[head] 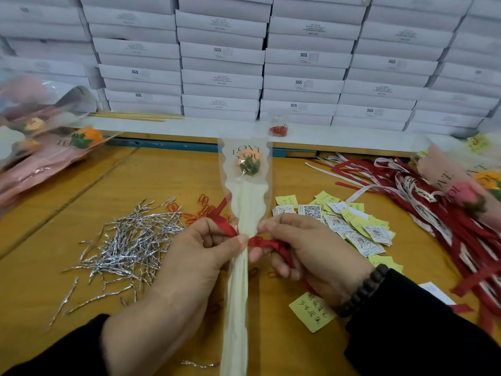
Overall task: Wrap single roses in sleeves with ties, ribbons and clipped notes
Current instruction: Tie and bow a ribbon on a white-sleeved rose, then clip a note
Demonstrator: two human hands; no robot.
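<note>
Left hand (200,248) and right hand (295,248) each pinch red ribbon (261,242) around sleeve (244,213); knot hidden by thumbs; sleeve bottom cut off.

We note the sleeved rose (245,169) lying centre on the table (151,172), head away from us. Left hand (198,251) and right hand (301,248) flank its stem, with the ribbon (260,242) between them. Twist ties (130,237) lie left, notes (352,223) right, loose ribbons (423,202) far right, finished roses (40,147) far left, and stacked boxes (222,58) behind.
</note>
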